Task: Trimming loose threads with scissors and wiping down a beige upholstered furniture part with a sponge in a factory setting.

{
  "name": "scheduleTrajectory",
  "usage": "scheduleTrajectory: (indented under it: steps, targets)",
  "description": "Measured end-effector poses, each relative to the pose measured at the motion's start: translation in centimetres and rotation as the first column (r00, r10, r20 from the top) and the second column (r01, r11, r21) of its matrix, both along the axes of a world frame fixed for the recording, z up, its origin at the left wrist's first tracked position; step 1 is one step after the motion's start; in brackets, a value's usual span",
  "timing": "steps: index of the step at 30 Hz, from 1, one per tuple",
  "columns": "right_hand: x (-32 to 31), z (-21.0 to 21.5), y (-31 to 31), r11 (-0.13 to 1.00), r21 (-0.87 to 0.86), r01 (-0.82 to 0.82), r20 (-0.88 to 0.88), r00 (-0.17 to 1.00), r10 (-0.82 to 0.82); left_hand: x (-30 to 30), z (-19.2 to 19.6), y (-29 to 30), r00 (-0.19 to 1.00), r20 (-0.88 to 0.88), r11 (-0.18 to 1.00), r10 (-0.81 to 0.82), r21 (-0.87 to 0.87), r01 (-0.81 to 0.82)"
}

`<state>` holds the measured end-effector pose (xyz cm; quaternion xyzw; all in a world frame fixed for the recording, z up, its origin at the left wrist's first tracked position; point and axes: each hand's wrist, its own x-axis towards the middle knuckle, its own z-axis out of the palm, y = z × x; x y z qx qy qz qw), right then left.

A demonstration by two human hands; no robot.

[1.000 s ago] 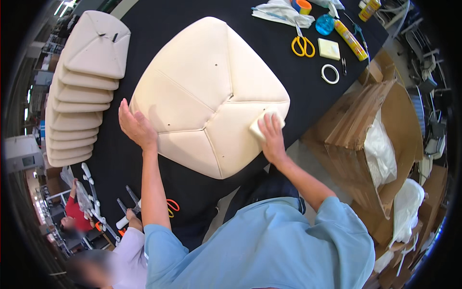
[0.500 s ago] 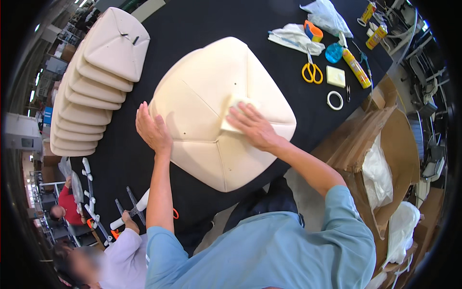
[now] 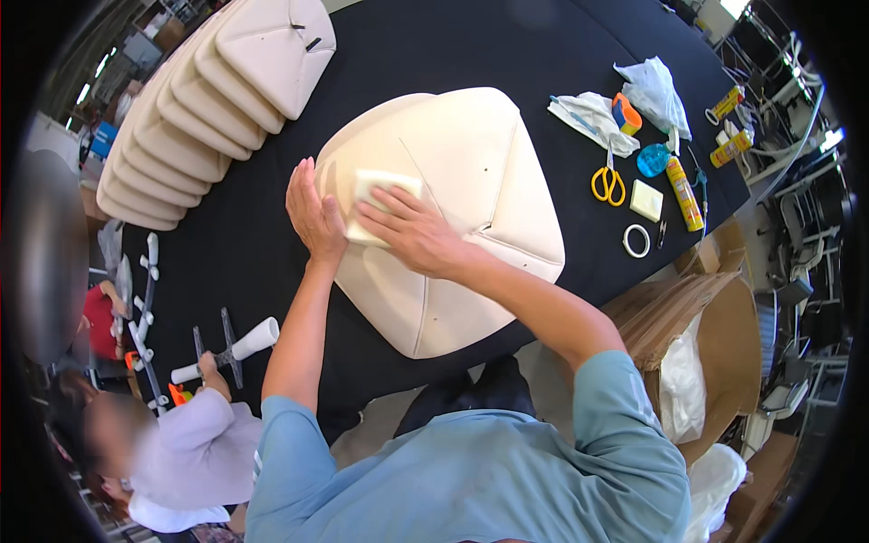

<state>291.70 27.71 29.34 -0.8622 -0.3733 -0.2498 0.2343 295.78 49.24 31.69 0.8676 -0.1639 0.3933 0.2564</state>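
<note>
A large cream seat cushion (image 3: 462,172) with stitched seams lies on the black table (image 3: 453,45). My right hand (image 3: 412,235) presses a small white cloth (image 3: 380,190) flat against the cushion's left part, fingers spread over it. My left hand (image 3: 314,213) rests upright on the cushion's left edge, fingers together, right beside the cloth.
A stack of several similar cream cushions (image 3: 208,100) sits at the table's far left. Yellow scissors (image 3: 608,184), a yellow tube (image 3: 685,193), a tape ring (image 3: 636,241), a white block (image 3: 646,200) and rags (image 3: 593,118) lie at right. A cardboard box (image 3: 697,335) stands lower right. Another person (image 3: 190,443) works lower left.
My right hand has slid the cloth across the cushion from its right edge to its left part. My left hand stayed at the left edge.
</note>
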Motion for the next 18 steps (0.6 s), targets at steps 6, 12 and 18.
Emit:
scheduleTrajectory:
  steps: [6, 12, 18]
  targets:
    - [5.3, 3.3, -10.0, 0.901, 0.135, 0.412, -0.105, 0.91, -0.4, 0.3, 0.4, -1.2, 0.999, -0.015, 0.999, 0.041, -0.006, -0.041]
    - [-10.3, -6.4, -2.6, 0.992, -0.046, 0.12, -0.241, 0.962, -0.127, 0.5, -0.2, -0.2, 1.0, 0.016, 1.0, 0.011, -0.019, -0.011]
    - [0.9, 1.1, -4.5, 0.947, 0.049, 0.318, -0.039, 0.948, -0.317, -7.0, -1.5, -0.7, 0.998, 0.011, 0.934, -0.063, -0.35, 0.063]
